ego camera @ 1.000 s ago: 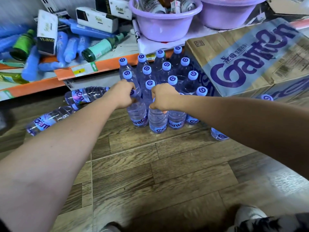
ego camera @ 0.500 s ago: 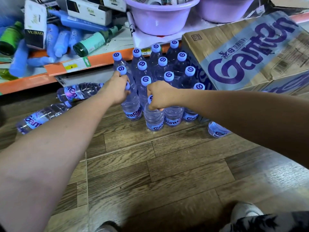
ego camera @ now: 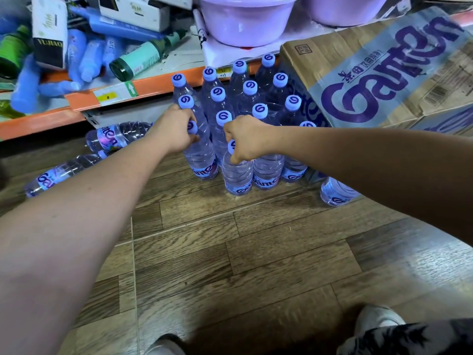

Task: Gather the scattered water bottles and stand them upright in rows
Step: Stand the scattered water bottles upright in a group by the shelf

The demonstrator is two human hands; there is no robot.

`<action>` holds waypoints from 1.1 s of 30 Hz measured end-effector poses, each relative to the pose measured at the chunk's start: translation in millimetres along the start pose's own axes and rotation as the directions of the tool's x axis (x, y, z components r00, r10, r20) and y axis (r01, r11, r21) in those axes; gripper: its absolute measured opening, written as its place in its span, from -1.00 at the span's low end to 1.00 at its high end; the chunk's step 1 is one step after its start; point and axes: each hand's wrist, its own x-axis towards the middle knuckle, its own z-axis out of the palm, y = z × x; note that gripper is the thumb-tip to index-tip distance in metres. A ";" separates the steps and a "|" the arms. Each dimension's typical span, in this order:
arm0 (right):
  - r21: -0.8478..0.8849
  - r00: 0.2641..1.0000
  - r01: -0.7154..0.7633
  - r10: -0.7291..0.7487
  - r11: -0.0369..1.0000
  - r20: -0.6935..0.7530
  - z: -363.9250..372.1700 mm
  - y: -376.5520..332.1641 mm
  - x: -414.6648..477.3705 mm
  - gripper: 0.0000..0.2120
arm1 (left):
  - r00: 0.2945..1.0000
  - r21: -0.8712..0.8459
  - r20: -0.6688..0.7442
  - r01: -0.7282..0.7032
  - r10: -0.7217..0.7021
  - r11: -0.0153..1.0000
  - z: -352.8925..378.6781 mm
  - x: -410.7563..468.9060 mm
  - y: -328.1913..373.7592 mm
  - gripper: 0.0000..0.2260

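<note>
Purple-capped bottles are what I'm dealing with, and I'm gripping one in each hand. My left hand [ego camera: 176, 130] is clenching the neck of the front-left bottle [ego camera: 202, 160], and my right hand [ego camera: 247, 139] is pinching the cap end of the front-middle bottle [ego camera: 236, 175]. Both are standing upright on the wood floor [ego camera: 230, 252], at the near edge of the standing cluster [ego camera: 243, 98] that's packed between the orange shelf edge [ego camera: 76, 103] and the cardboard carton [ego camera: 384, 73].

What matters next, I reckon: two lying bottles [ego camera: 76, 160] are resting on their sides off to the left below the shelf, long axes running roughly left-right, caps pointing toward the cluster. My left hand is nearer to them.

Counting: I'm getting about fifteen upright in the cluster, two lying down, plus one more bottle [ego camera: 335, 192] peeking out under my right forearm, apart from the rows. Can't tell if it's fully upright.
</note>
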 end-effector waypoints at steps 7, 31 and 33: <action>-0.017 0.999 -0.044 0.045 0.999 0.017 -6.4 -4.1 -2.5 -0.84 | 0.999 0.004 0.027 0.018 -0.018 1.000 -2.5 -1.6 1.9 -0.62; -0.170 0.920 0.277 -0.312 0.946 -0.236 33.4 -79.9 28.8 -0.57 | 0.936 0.080 0.260 0.222 -0.236 0.972 14.1 -34.3 -95.1 -0.54; -0.188 0.926 0.288 -0.323 0.939 -0.194 44.2 -91.0 40.2 -0.55 | 0.928 0.117 0.274 0.228 -0.252 0.967 25.2 -29.9 -106.6 -0.54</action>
